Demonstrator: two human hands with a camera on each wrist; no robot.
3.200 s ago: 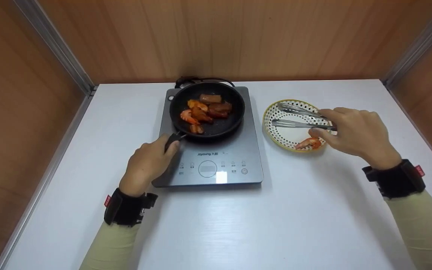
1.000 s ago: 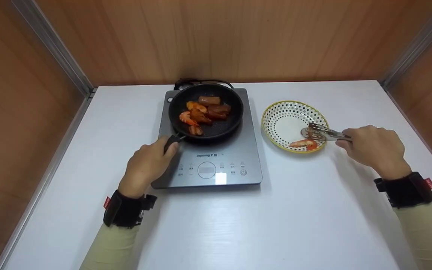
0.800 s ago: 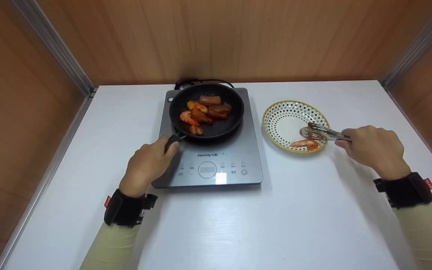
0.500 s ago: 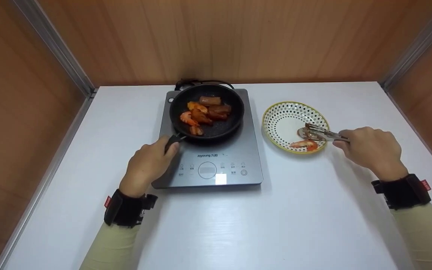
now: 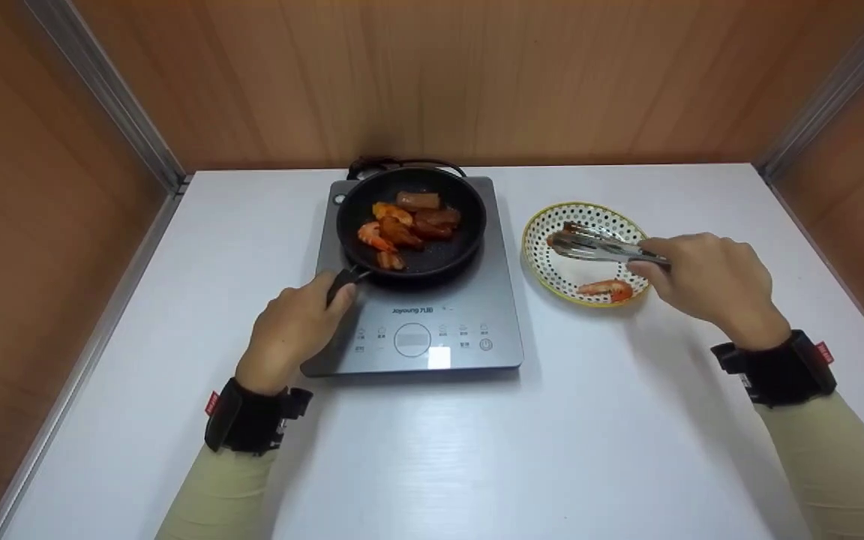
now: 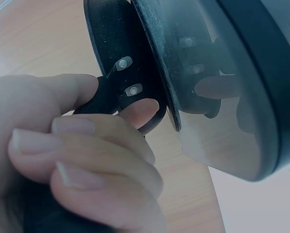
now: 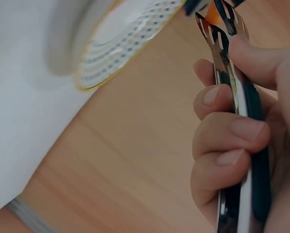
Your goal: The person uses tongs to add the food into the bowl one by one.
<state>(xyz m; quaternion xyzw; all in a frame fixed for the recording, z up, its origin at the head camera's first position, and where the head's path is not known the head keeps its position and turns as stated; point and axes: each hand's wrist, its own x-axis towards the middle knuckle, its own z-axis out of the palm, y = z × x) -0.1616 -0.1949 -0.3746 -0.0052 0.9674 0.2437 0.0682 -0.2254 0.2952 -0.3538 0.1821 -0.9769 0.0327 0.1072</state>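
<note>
My left hand (image 5: 289, 330) grips the black handle (image 5: 343, 283) of a frying pan (image 5: 443, 259) that stands on a grey induction cooker (image 5: 469, 311). Inside the pan lie a shrimp (image 5: 376, 236), brown sausage-like pieces (image 5: 418, 200) and other orange-brown food. Over the dotted plate (image 5: 574, 271) at the right, my right hand (image 5: 713, 285) holds metal tongs (image 5: 593, 247). Their tips are closed around an orange-red piece of food (image 7: 213, 14), mostly hidden by the metal. Another shrimp (image 5: 608, 290) lies at the plate's near edge. In the left wrist view, curled fingers (image 6: 96, 150) wrap the pan handle.
A wooden panel (image 5: 462, 82) rises behind the white table (image 5: 432, 450), with more panels at both sides. A black cable (image 5: 372, 163) lies behind the cooker. The plate stands a little to the right of the cooker.
The tongs have closed on the piece of food at the plate's right side and moved left and away over the plate with it. The left hand and pan have stayed put.
</note>
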